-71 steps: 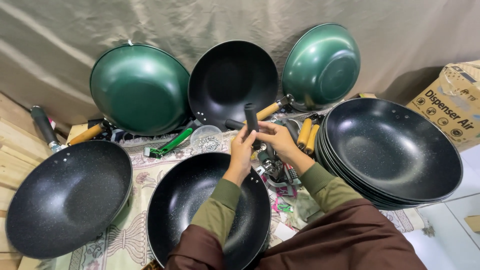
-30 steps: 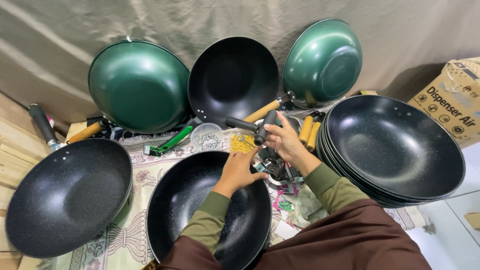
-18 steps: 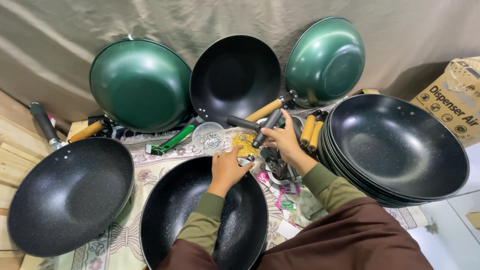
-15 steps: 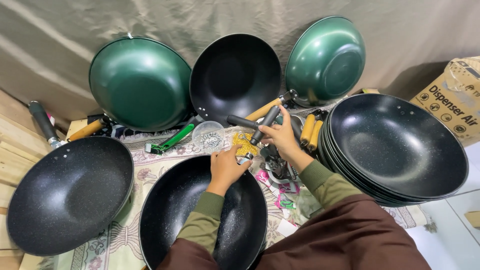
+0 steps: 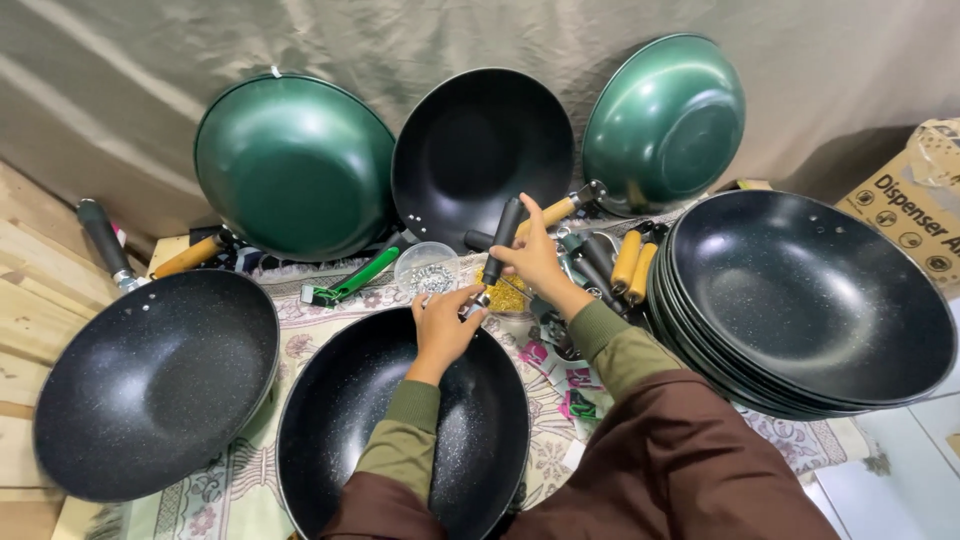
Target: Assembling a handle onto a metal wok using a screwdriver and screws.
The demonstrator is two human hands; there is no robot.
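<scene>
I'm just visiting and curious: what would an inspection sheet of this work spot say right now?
Surface: patterned cloth on the floor, wooden planks at left.
Job's things: black handle held over the rim of the black wok in front.
Clutter: clear bowl of small metal parts, loose yellow handles, green tool.
Hands: right hand grips the handle; left hand pinches at its lower end.
Cables: nothing seen.
Surroundings: stack of black woks at right, another black wok at left, green woks leaning on a drape, cardboard box.
</scene>
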